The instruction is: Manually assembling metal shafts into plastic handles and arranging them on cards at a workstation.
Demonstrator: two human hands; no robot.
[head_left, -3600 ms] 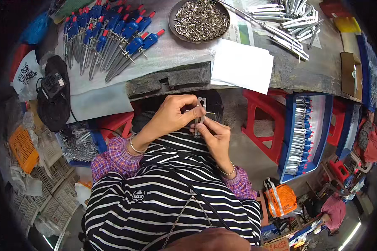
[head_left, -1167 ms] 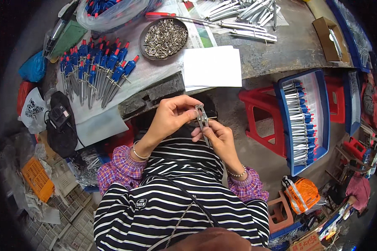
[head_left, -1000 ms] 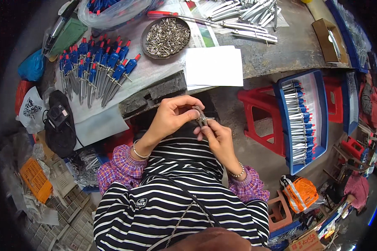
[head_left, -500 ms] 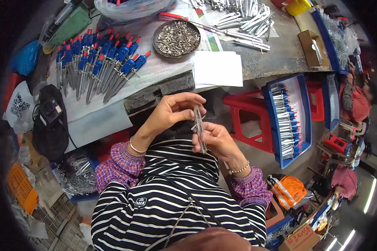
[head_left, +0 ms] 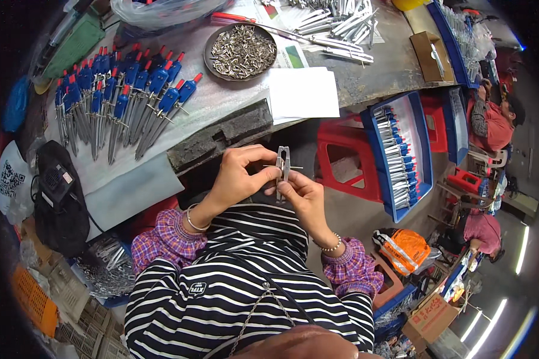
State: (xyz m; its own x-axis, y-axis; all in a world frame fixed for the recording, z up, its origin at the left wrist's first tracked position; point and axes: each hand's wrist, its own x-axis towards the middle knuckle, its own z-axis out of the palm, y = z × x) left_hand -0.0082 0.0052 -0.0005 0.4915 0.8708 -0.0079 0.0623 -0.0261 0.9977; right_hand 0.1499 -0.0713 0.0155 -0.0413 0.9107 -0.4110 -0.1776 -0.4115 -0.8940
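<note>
Both hands are pinching a bare metal compass frame (head_left: 282, 169) upright between them, the left hand (head_left: 238, 179) steadying its upper legs while the right hand (head_left: 302, 194) is gripping lower down, apparently so the thin cross pin stays reachable.

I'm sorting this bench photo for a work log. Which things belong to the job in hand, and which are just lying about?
In hand:
left hand and right hand, both on the metal compass part
round dish of small metal pieces
blue-topped compasses on the table

Lying about:
white paper
black bag
orange bag
red stool
</note>
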